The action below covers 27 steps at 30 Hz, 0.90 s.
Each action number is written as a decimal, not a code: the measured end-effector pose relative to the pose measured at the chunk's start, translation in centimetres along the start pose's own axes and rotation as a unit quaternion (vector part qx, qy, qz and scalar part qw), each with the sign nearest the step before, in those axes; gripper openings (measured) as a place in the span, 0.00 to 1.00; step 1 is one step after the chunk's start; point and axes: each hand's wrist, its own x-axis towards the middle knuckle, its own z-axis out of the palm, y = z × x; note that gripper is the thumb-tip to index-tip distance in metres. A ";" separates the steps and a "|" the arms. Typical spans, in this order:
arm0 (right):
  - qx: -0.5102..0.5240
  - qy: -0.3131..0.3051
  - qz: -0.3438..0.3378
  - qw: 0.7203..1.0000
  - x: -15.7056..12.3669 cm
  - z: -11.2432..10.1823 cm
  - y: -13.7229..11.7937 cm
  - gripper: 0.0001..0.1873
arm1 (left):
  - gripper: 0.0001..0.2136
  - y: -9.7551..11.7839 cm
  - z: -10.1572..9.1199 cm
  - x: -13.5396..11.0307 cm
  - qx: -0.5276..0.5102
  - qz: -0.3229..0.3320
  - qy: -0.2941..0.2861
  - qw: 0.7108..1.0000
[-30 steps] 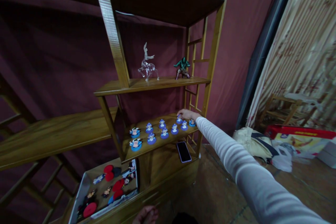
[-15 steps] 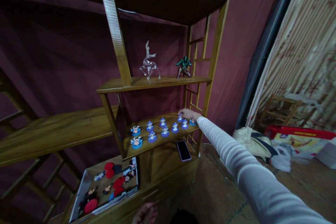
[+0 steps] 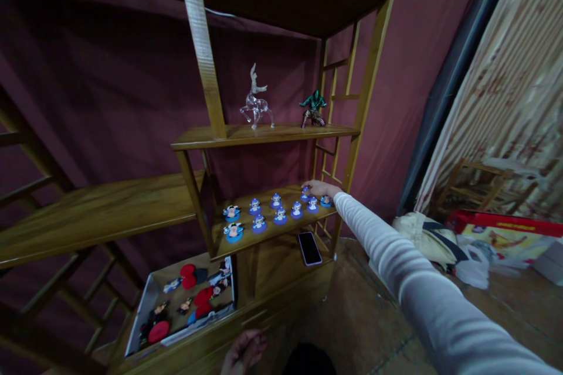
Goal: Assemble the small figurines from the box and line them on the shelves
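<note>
My right hand (image 3: 317, 188) reaches to the back right of the lower shelf. Its fingers are closed on the top of a small white-and-purple figurine (image 3: 305, 194) on a round base. More figurines of this kind stand in two rows, such as one in the front row (image 3: 280, 216). Two blue-based figurines (image 3: 233, 232) are at the left end, and another blue-based one (image 3: 326, 201) stands partly under my right wrist. Low in front of the cabinet, my left hand (image 3: 244, 353) is loosely curled, with nothing visible in it.
A clear centaur-like figure (image 3: 257, 104) and a green-topped figure (image 3: 314, 109) stand on the shelf above. A phone (image 3: 310, 248) lies below the figurines. An open box (image 3: 145, 316) holds several red-based figures at lower left. Bags (image 3: 424, 237) lie on the floor at right.
The view has shifted slightly, so the shelves appear a little further right and higher. My right hand stays at the same figurine. My left hand has risen slightly into view.
</note>
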 end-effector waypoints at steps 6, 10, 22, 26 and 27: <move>0.092 0.067 -0.006 0.993 -1.8 -3.0 -1.7 0.20 | 0.19 -0.6 -0.1 -0.1 -0.009 0.025 -0.001 1.000; 0.144 0.127 -0.082 0.978 -6.8 -4.3 -3.3 0.19 | 0.18 -0.5 -0.1 -1.1 0.000 0.047 0.010 0.999; 0.357 -0.209 -0.026 0.910 -23.5 18.0 -8.6 0.22 | 0.09 2.7 -7.9 -0.5 -0.240 0.151 0.272 0.920; 0.319 -0.230 -0.062 0.917 -21.8 26.0 -11.8 0.17 | 0.07 6.1 -12.8 1.4 -0.308 0.229 0.337 0.860; 0.305 -0.227 -0.074 0.922 -20.8 27.5 -12.5 0.17 | 0.07 6.7 -14.0 2.0 -0.318 0.238 0.351 0.848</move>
